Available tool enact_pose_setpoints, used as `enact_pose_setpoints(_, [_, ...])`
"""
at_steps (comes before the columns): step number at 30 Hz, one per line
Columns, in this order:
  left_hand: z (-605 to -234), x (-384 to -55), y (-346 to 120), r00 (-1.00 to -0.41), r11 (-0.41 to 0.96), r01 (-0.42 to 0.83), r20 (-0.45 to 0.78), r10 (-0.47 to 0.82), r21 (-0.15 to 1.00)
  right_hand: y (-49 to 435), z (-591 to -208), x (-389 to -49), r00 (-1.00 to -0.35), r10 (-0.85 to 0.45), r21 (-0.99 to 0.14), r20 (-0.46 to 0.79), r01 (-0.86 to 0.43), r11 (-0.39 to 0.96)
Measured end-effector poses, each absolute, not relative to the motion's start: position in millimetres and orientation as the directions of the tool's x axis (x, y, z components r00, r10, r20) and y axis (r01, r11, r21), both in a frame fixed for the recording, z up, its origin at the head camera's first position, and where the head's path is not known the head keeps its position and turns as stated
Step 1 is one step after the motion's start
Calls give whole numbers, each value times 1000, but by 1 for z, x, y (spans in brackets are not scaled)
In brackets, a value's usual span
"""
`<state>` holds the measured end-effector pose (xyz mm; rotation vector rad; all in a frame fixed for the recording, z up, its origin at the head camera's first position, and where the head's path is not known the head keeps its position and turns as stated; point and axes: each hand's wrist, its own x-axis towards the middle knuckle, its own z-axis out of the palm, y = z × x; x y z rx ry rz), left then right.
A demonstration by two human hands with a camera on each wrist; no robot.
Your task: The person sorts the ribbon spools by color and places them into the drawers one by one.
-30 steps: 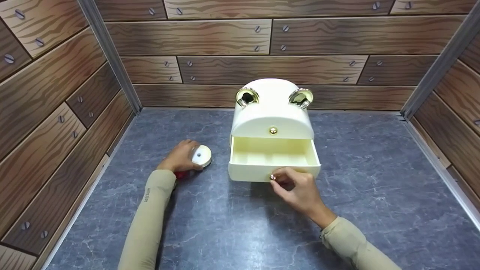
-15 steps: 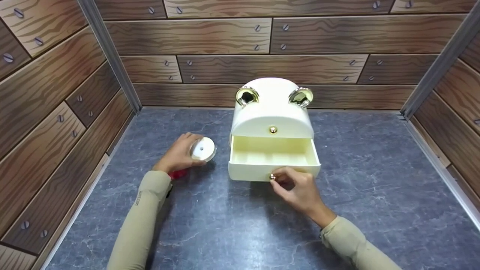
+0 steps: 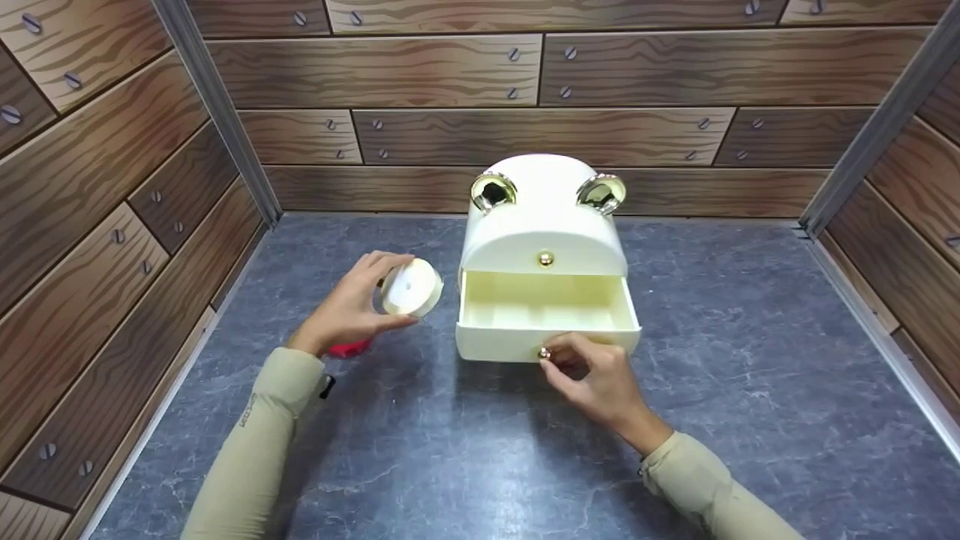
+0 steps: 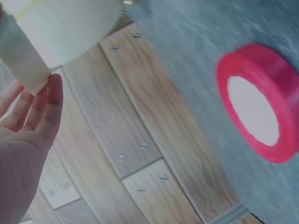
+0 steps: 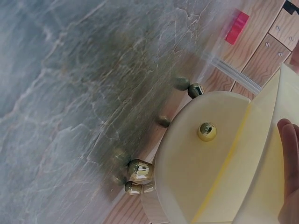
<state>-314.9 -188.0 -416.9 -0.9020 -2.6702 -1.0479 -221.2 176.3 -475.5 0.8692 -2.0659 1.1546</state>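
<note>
In the head view my left hand (image 3: 354,304) holds a cream ribbon roll (image 3: 412,289) between thumb and fingers, raised and tilted above the table, left of a cream drawer box (image 3: 546,217). In the left wrist view, fingertips grip the edge of that roll (image 4: 23,58). My right hand (image 3: 600,379) pinches the small gold knob (image 3: 544,352) of the pulled-out lower drawer (image 3: 487,343), whose visible inside holds nothing. The red ribbon roll (image 3: 350,349) lies on the table, partly hidden behind my left wrist; its white core shows in the left wrist view.
Two gold rings (image 3: 495,192) stick up from the box's top. Another gold knob (image 3: 546,259) sits on its arched upper front. Wood-patterned walls (image 3: 450,71) enclose the grey marbled table (image 3: 742,360) at the back and both sides.
My left hand has lifted the cream ribbon roll off the table and tilted it, uncovering more of the red roll. My right hand stays on the drawer knob, and the drawer has not moved.
</note>
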Motion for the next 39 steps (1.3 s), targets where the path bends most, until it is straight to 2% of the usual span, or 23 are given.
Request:
enact_pose_setpoints(6, [-407, -304, -179, -783, 552, 614, 348, 515, 565, 176, -476, -221, -603, -244, -486, 759, -775, 403])
enact_pose_setpoints(23, [-400, -297, -157, -771, 520, 615, 311, 556, 593, 176, -477, -221, -600, -239, -485, 764, -777, 401])
enact_pose_setpoints(39, [-394, -300, -134, -718, 509, 681, 341, 607, 527, 176, -478, -223, -579, -239, -466, 779, -791, 396])
